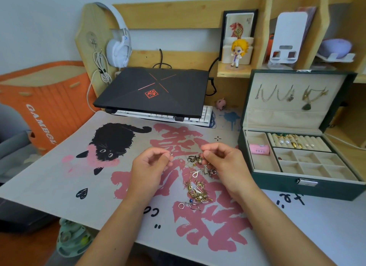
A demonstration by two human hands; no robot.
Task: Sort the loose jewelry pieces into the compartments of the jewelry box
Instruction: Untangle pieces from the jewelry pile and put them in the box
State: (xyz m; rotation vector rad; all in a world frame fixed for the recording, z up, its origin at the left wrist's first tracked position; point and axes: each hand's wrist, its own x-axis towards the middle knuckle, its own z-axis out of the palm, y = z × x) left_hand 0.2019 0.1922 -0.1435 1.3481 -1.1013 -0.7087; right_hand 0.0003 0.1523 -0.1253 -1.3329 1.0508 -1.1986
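Your left hand (152,162) pinches a tiny silver piece (171,154) between thumb and curled fingertips, held just above the desk mat (59,176). Your right hand (223,160) has its fingers curled in toward the thumb; whether they pinch anything, you cannot tell. Between and just below your hands, the loose jewelry pile (197,184) lies tangled on the mat, gold and silver bits mixed, with a small ring (181,206) at its near end. The open green jewelry box (297,188) sits to the right, well apart from the pile, with earrings (293,143) already in its back row and necklaces (277,95) hanging inside the lid.
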